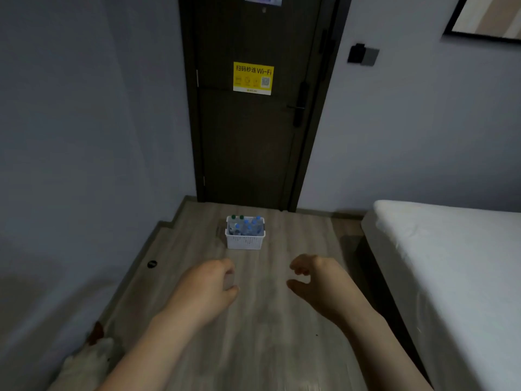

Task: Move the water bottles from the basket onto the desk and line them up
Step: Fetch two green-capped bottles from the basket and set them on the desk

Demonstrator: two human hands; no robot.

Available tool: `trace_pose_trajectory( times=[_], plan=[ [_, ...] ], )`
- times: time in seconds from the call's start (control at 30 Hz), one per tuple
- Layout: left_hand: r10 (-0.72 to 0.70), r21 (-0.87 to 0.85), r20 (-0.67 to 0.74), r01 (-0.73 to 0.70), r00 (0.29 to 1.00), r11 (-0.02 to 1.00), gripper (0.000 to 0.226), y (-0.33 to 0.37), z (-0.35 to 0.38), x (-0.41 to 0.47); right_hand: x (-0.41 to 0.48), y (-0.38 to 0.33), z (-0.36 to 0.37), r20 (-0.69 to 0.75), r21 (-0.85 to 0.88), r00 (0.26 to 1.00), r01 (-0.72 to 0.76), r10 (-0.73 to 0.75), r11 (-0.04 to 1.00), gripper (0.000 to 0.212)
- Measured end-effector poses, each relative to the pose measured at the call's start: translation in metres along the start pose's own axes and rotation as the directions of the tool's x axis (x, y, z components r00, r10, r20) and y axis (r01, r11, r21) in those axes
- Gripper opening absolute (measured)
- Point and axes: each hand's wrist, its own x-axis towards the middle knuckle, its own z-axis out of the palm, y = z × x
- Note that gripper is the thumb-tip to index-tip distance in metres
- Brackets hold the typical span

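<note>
A wood-look floor [282, 320] runs up to a dark door [248, 136], and near that door stands the white basket [244, 241] with the water bottles [248, 227] upright inside it. Nothing looks moved yet, and no counter is in view. The left hand [208, 283] and right hand [318, 280] reach forward, well short of the basket, each grip loosely curled and empty, beside a bed [451, 263]

There is one view only, wide-angle, from the person's head. It looks forward and down over the floor [282, 320] and faces a door [248, 136]. The left hand [208, 280] and right hand [315, 275] are near the lens; the basket [244, 241] is farther ahead.
</note>
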Motion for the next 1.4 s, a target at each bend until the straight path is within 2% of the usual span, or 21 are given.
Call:
trace_pose_trajectory(
  times=[0.43, 0.77, 1.03, 1.13, 1.23, 1.4],
  plan=[
    [-0.007, -0.016, 0.088, 0.008, 0.996, 1.000, 0.033, -0.070, -0.014, 0.197, 0.200, 0.000, 0.019, 0.131, -0.011, 0.988, -0.080, 0.081, 0.997, 0.036],
    [-0.109, -0.021, 0.119, 0.112, 0.987, 0.993, 0.030, -0.074, -0.008, 0.374, 0.379, 0.053, 0.018, 0.144, 0.008, 0.989, -0.027, 0.026, 1.000, 0.037],
    [-0.138, -0.033, 0.118, 0.143, 0.983, 0.989, 0.019, -0.065, -0.006, 0.500, 0.508, 0.098, -0.001, 0.214, -0.021, 0.977, 0.015, -0.010, 1.000, 0.035],
    [-0.146, -0.074, 0.128, 0.156, 0.981, 0.985, 0.006, -0.076, -0.004, 0.536, 0.548, 0.105, -0.001, 0.254, -0.034, 0.967, 0.025, -0.016, 0.999, 0.035],
    [-0.163, -0.086, 0.154, 0.177, 0.975, 0.980, 0.031, -0.094, 0.000, 0.575, 0.589, 0.110, 0.003, 0.289, -0.033, 0.957, 0.028, -0.017, 0.999, 0.034],
    [-0.158, -0.118, 0.206, 0.185, 0.966, 0.976, 0.027, -0.126, 0.007, 0.648, 0.663, 0.111, 0.017, 0.334, -0.043, 0.943, 0.009, 0.006, 0.999, 0.034]
  ],
)
